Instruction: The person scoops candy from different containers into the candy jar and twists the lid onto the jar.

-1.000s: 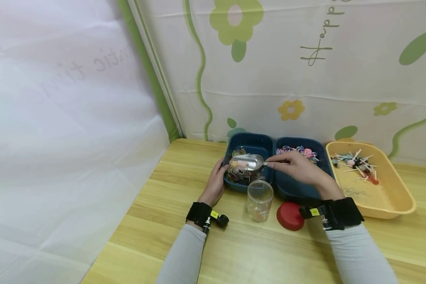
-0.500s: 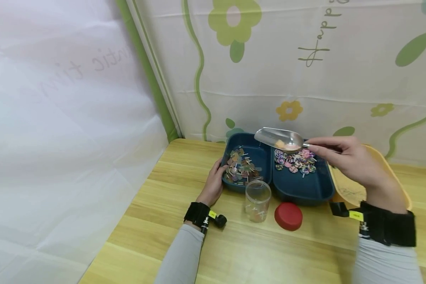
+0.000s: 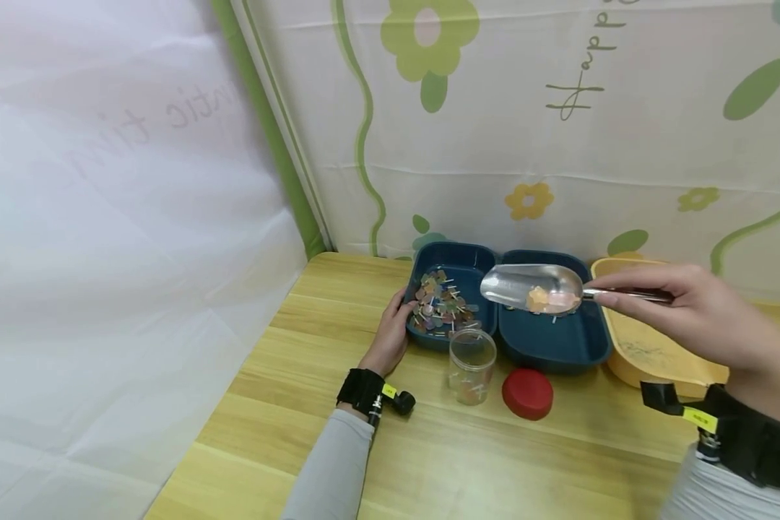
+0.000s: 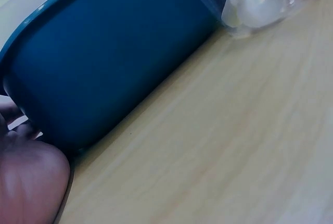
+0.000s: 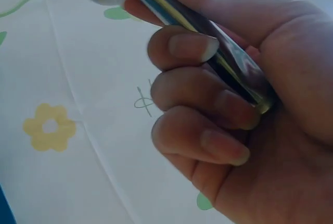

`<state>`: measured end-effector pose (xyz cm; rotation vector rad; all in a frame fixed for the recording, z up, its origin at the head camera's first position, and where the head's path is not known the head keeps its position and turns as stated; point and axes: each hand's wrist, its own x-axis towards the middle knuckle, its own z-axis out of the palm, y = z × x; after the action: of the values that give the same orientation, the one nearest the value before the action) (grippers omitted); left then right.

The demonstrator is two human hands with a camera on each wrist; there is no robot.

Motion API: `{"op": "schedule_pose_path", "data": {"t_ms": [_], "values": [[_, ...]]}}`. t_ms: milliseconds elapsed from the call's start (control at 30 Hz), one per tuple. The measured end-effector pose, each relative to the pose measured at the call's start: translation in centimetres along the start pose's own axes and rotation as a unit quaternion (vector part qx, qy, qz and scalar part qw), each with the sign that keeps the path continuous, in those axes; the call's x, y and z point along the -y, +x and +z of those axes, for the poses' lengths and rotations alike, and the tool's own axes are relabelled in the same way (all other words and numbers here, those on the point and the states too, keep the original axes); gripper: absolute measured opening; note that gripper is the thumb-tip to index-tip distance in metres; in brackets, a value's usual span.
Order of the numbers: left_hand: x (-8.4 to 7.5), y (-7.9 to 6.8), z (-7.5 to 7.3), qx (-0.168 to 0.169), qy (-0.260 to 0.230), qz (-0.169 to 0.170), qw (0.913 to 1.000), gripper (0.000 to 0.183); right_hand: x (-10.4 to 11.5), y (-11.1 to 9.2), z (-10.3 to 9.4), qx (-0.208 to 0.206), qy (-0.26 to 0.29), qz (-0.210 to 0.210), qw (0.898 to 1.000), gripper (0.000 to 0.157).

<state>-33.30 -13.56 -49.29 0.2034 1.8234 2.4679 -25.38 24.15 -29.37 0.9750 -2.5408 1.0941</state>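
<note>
My right hand [image 3: 695, 310] grips a metal scoop [image 3: 516, 285] by its handle [image 5: 229, 52], the fingers curled round it in the right wrist view. Orange and pinkish pieces [image 3: 549, 299] lie in the bowl of the scoop, which is held over the middle blue bin [image 3: 559, 354]. With thumb at the rim and fingers along the outer wall, my left hand [image 3: 386, 336] holds the left blue bin [image 3: 451, 253]. Brownish lollipops [image 3: 438, 307] fill part of that bin. The scoop hides most of the middle bin's candy.
A clear jar [image 3: 472, 368] without its lid stands before the left bin, with a few small lollipops at its bottom. Beside it on the wooden table [image 3: 468, 462] lies a red lid [image 3: 528, 393]. A yellow bin [image 3: 650, 354] stands at the right, partly behind my right arm.
The scoop has left the left bin, rising and moving right with my right hand, and now is over the middle bin, carrying some pieces. My left hand stays at the left bin.
</note>
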Motion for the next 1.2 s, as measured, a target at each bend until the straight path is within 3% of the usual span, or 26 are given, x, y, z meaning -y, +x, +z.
{"op": "schedule_pose_path", "data": {"t_ms": [167,367,667,1200], "values": [[-0.05,-0.04,-0.02,-0.002,0.001,-0.004,1.0,0.046,0.17,-0.26,-0.12,0.04,-0.014,0.02,0.999,0.034],[-0.05,-0.05,-0.05,0.001,0.005,0.001,1.0,0.047,-0.01,-0.62,-0.32,0.1,-0.061,0.002,0.993,0.035],[-0.08,-0.18,0.0,-0.001,0.008,-0.004,1.0,0.047,0.05,-0.59,-0.23,0.109,-0.051,-0.025,0.992,0.037],[-0.03,-0.11,-0.19,0.016,0.012,0.002,0.9998,0.048,-0.05,-0.56,-0.06,0.107,-0.06,-0.009,0.992,0.035]]}}
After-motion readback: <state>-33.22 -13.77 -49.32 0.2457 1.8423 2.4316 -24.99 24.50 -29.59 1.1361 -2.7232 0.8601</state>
